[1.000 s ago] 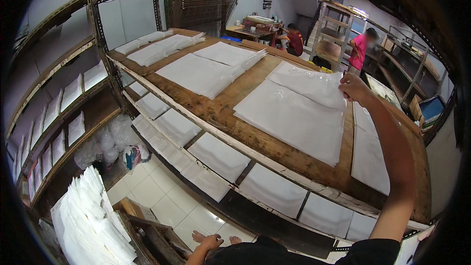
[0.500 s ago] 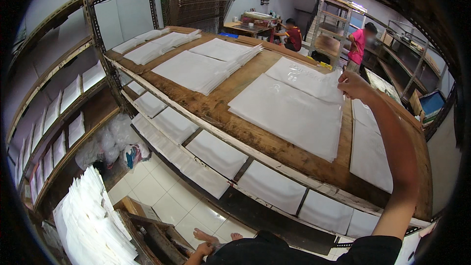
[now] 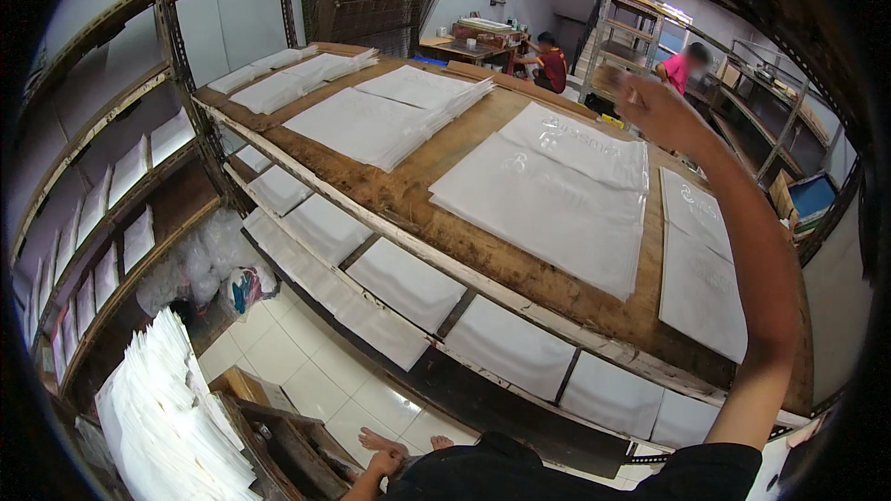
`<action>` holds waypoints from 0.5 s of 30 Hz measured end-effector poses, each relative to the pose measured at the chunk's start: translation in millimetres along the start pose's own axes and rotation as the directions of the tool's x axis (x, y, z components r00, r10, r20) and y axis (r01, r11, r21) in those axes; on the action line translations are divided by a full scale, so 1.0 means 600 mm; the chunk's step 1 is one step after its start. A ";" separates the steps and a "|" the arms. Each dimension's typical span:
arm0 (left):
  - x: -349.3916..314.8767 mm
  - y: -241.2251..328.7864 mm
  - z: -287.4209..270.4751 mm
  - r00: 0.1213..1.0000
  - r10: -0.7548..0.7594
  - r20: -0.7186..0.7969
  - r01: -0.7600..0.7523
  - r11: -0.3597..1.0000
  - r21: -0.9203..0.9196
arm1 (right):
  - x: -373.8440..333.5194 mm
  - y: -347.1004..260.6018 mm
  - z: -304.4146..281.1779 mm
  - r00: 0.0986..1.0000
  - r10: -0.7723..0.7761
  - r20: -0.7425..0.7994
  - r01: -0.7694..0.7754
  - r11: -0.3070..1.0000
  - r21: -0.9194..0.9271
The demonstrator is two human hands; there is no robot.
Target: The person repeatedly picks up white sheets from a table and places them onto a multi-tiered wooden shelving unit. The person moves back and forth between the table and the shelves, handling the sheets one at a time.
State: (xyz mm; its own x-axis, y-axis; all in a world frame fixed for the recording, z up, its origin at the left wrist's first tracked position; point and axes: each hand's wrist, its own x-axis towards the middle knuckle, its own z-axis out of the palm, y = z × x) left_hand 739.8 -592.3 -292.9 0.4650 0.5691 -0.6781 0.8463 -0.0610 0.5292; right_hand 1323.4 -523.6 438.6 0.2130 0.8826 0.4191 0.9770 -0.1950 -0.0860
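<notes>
At the far left, a tall leaning stack of white sheets point(image 3: 167, 417) is seen standing on a low wooden stand near the tiled floor, with dark wooden wall shelves point(image 3: 102, 213) of smaller white packets above it. The left hand point(image 3: 385, 461) is held low by the body at the bottom edge, close to that stack but apart from it; its fingers appear loosely curled around nothing.

Across the middle, a long rough wooden shelf board point(image 3: 436, 181) is laid with flat piles of white sheets, and a lower tier of white panels point(image 3: 408, 283) is set beneath it.

To the right, the large glossy white sheet pile point(image 3: 557, 190) lies flat on the board. The right hand point(image 3: 664, 111) is raised above the pile's far right corner, not touching it; it is blurred, so whether the fingers are spread or pinching cannot be told, and nothing is seen in it. The pile lies below and to the left of that hand, with a narrower white sheet pile point(image 3: 701, 269) just beside it under the forearm.

If the top sheet is being handled, it would best be taken by one corner, lifted slowly so the slick layers beneath are not dragged, and kept square to the pile's edges.
</notes>
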 end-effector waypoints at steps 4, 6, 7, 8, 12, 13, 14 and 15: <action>-0.018 0.017 -0.011 0.999 -0.042 -0.007 0.042 0.999 0.009 | 0.014 -0.173 -0.035 0.956 -0.286 -0.065 0.292 0.949 0.118; -0.036 0.020 -0.009 0.996 -0.074 -0.058 0.068 0.993 -0.093 | 0.024 -0.268 -0.035 0.911 -0.412 -0.018 0.410 0.900 0.147; -0.040 0.023 -0.008 0.994 -0.071 -0.083 0.063 0.994 -0.093 | 0.029 -0.316 -0.033 0.891 -0.453 0.030 0.446 0.886 0.123; -0.040 0.028 -0.008 0.992 -0.062 -0.107 0.052 0.995 -0.090 | 0.032 -0.359 -0.026 0.844 -0.537 0.012 0.532 0.839 0.111; -0.025 0.016 -0.011 0.983 -0.061 -0.171 0.022 0.975 -0.220 | 0.040 -0.520 -0.023 0.653 -0.756 0.042 0.757 0.652 -0.040; -0.025 0.008 -0.012 0.979 -0.074 -0.188 0.025 0.968 -0.250 | 0.038 -0.562 -0.023 0.604 -0.794 0.069 0.797 0.604 -0.028; -0.026 0.004 -0.014 0.974 -0.091 -0.208 0.028 0.958 -0.286 | 0.036 -0.604 -0.022 0.578 -0.811 0.095 0.814 0.581 0.012; -0.030 -0.002 -0.017 0.967 -0.110 -0.230 0.031 0.945 -0.325 | 0.033 -0.642 -0.018 0.541 -0.833 0.117 0.835 0.549 0.050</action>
State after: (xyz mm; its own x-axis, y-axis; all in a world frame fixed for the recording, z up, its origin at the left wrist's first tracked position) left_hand 727.5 -594.3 -276.2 0.2965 0.7454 -0.5970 0.7296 0.2266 0.6452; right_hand 951.1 -435.4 489.9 -0.6980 0.6897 0.1928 0.7142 0.6508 0.2578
